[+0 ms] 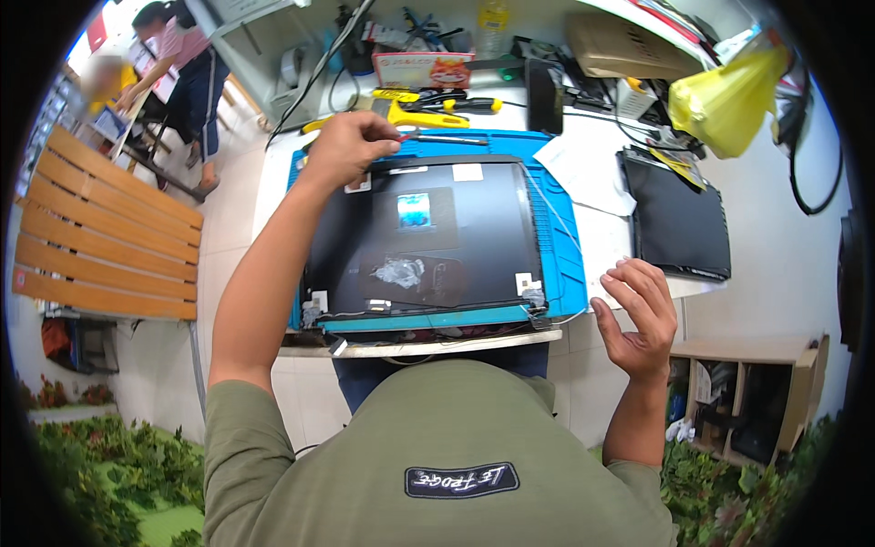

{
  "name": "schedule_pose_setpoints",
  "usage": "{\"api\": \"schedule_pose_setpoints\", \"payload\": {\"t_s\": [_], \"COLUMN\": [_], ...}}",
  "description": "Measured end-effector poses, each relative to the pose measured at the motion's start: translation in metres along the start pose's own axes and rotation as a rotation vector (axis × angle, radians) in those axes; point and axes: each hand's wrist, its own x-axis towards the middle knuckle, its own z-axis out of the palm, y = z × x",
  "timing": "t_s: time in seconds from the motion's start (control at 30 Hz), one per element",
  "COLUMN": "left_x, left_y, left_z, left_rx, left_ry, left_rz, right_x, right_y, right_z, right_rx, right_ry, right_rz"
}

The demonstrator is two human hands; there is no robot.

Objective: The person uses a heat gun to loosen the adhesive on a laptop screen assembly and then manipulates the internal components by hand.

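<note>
A dark flat panel, like the back of a laptop screen, lies on a blue work mat. Small white stickers, a shiny blue patch and a silvery smear show on it, with metal hinges at its near corners. Over its far left corner, my left hand is closed in a pinch; what its fingertips hold, if anything, is too small to make out. Just beside them, a thin dark pen-like tool with a reddish end rests on the mat. My right hand hovers off the table's right side, fingers spread, holding nothing.
Yellow-handled tools, a red-and-white box and a black phone stand or lie behind the mat. White paper and a black laptop-like slab are rightward. A yellow bag hangs there. Other people are at far left.
</note>
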Motion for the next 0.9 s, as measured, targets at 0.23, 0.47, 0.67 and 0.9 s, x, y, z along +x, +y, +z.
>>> {"api": "schedule_pose_setpoints", "payload": {"t_s": [0.23,0.47,0.67,0.9], "left_x": [0.087,0.072,-0.024,-0.170], "left_y": [0.026,0.010,0.082,0.115], "left_z": [0.070,0.078,0.019,-0.049], "left_rx": [0.447,0.607,0.452,0.362], "left_ry": [0.040,0.182,0.228,0.567], "left_rz": [0.422,0.607,0.569,0.306], "right_x": [0.009,0.077,0.234,0.355], "right_y": [-0.005,0.084,0.263,0.442], "right_z": [-0.034,-0.148,-0.270,-0.362], "right_rx": [-0.082,-0.234,0.349,0.940], "right_ry": [0.154,0.548,1.049,1.226], "right_rz": [-0.003,-0.053,0.272,0.253]}}
